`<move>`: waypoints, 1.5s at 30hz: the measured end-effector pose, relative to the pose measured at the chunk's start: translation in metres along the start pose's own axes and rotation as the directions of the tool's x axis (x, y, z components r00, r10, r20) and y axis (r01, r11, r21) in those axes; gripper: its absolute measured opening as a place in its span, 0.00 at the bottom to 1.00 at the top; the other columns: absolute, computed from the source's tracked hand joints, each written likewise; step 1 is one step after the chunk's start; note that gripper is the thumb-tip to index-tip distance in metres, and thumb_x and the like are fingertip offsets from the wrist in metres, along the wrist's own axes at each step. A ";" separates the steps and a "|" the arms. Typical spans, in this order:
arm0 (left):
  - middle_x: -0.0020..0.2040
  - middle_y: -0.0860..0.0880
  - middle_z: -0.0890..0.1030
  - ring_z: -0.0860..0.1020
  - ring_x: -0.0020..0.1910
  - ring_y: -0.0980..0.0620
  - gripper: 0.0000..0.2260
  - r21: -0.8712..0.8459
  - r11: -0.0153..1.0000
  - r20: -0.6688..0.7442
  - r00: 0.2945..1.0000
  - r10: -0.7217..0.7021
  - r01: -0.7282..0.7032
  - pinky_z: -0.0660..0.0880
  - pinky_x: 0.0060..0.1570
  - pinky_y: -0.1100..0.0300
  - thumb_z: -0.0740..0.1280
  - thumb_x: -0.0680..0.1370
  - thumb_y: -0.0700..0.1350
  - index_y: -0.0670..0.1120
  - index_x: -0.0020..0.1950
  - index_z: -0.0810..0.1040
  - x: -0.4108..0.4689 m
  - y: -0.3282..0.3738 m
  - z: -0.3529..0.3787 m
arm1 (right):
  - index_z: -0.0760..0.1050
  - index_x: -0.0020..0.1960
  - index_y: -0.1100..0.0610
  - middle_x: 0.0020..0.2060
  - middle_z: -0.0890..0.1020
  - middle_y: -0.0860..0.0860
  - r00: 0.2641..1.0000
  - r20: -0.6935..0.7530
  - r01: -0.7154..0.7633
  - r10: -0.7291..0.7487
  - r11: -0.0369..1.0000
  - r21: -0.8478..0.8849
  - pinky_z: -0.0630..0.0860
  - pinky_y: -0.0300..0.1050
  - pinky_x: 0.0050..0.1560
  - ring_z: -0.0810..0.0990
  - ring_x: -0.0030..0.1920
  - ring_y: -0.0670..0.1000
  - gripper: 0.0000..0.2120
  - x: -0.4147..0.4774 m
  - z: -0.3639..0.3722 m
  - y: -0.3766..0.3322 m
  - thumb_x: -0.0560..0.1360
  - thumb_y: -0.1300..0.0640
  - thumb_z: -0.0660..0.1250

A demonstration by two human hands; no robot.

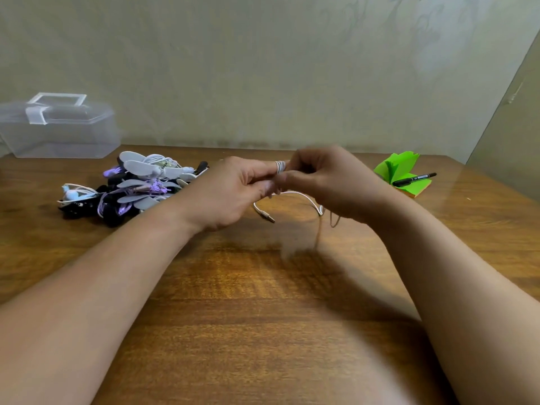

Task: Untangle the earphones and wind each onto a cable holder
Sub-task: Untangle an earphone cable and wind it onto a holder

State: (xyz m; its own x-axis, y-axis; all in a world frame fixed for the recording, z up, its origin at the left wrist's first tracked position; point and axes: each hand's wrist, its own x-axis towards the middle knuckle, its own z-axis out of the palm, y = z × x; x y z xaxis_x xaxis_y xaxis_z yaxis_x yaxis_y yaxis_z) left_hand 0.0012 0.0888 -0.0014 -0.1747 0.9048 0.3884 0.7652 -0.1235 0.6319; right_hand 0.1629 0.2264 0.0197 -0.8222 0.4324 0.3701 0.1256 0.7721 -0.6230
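My left hand (233, 191) and my right hand (324, 182) meet above the middle of the wooden table (263, 302). Between their fingertips sits a small coil of white earphone cable (280, 166), wound round something hidden by my fingers. My left hand pinches that coil. My right hand, blurred, pinches the cable beside it. The loose white end loops down under my hands, and its gold jack plug (267, 216) lies on the table. A heap of earphones and grey cable holders (137, 185), white, purple and black, lies to the left.
A clear plastic box with a handle (58, 127) stands at the back left against the wall. At the right lie a green sticky-note pad (401, 173) and a black marker (415, 179) resting on it. The wall runs along the table's far edge.
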 end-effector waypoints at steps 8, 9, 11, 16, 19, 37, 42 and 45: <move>0.51 0.53 0.87 0.83 0.57 0.57 0.08 -0.032 0.999 0.124 0.992 0.000 0.004 0.77 0.60 0.61 0.66 0.84 0.44 0.48 0.57 0.85 -0.004 0.012 -0.001 | 0.80 0.46 0.59 0.31 0.80 0.45 1.000 -0.018 0.004 0.001 0.947 0.323 0.67 0.35 0.30 0.71 0.28 0.40 0.08 0.004 -0.008 0.010 0.79 0.55 0.73; 0.49 0.55 0.87 0.83 0.54 0.59 0.08 -0.040 0.999 0.130 0.992 0.007 -0.001 0.77 0.57 0.63 0.66 0.84 0.43 0.47 0.57 0.86 -0.004 0.013 0.000 | 0.79 0.46 0.58 0.33 0.82 0.48 1.000 -0.009 -0.001 0.004 0.939 0.344 0.68 0.36 0.29 0.72 0.28 0.41 0.07 0.003 -0.007 0.010 0.80 0.56 0.73; 0.42 0.60 0.86 0.81 0.39 0.64 0.08 -0.125 0.992 0.142 0.990 0.006 0.012 0.75 0.42 0.68 0.65 0.84 0.42 0.46 0.56 0.85 -0.005 0.018 0.002 | 0.78 0.45 0.57 0.34 0.82 0.52 0.999 -0.001 -0.029 0.033 0.904 0.427 0.67 0.38 0.29 0.70 0.28 0.44 0.08 0.004 -0.007 0.011 0.80 0.55 0.72; 0.60 0.48 0.85 0.64 0.21 0.55 0.12 -0.446 0.893 0.101 0.995 -0.016 0.059 0.67 0.21 0.62 0.65 0.83 0.45 0.46 0.64 0.82 -0.005 0.024 0.001 | 0.77 0.47 0.59 0.31 0.69 0.50 0.990 0.116 -0.137 0.083 0.773 0.620 0.64 0.38 0.28 0.62 0.29 0.46 0.11 0.008 -0.002 0.025 0.84 0.53 0.65; 0.59 0.45 0.85 0.62 0.19 0.58 0.15 -0.636 0.768 0.004 0.996 -0.091 0.073 0.63 0.18 0.65 0.65 0.81 0.45 0.46 0.68 0.79 -0.001 0.019 -0.001 | 0.79 0.52 0.64 0.30 0.71 0.47 0.986 0.144 -0.139 0.084 0.889 0.436 0.73 0.42 0.32 0.68 0.29 0.46 0.13 0.006 0.012 0.028 0.85 0.54 0.64; 0.59 0.51 0.86 0.64 0.20 0.56 0.12 -0.356 0.928 -0.109 0.981 -0.162 0.113 0.64 0.21 0.62 0.64 0.85 0.43 0.49 0.67 0.79 0.000 0.003 -0.003 | 0.84 0.44 0.52 0.27 0.77 0.43 1.000 0.013 -0.025 0.027 0.987 -0.157 0.67 0.39 0.32 0.71 0.29 0.43 0.08 0.003 0.000 0.008 0.79 0.52 0.69; 0.56 0.50 0.87 0.63 0.19 0.55 0.14 -0.371 0.918 -0.079 0.981 -0.179 0.138 0.64 0.20 0.63 0.63 0.85 0.43 0.46 0.71 0.76 0.002 -0.002 -0.007 | 0.84 0.44 0.52 0.27 0.77 0.42 1.000 -0.002 0.001 -0.001 0.988 -0.153 0.66 0.36 0.30 0.71 0.29 0.43 0.08 0.002 -0.001 0.005 0.79 0.52 0.69; 0.57 0.50 0.86 0.62 0.20 0.55 0.14 -0.398 0.907 -0.086 0.979 -0.183 0.134 0.64 0.20 0.64 0.63 0.85 0.43 0.47 0.70 0.77 0.003 -0.001 -0.006 | 0.83 0.44 0.50 0.32 0.79 0.45 0.998 0.068 0.001 0.013 0.977 -0.213 0.68 0.40 0.33 0.73 0.31 0.43 0.07 0.001 -0.003 0.004 0.80 0.52 0.69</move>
State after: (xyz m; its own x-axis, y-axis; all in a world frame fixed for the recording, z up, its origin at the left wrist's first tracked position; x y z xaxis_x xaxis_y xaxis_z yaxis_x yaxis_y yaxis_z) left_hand -0.0043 0.0886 0.0031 -0.3638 0.8739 0.3224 0.4241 -0.1528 0.8926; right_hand 0.1646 0.2313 0.0194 -0.8561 0.4102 0.3144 0.2398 0.8541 -0.4615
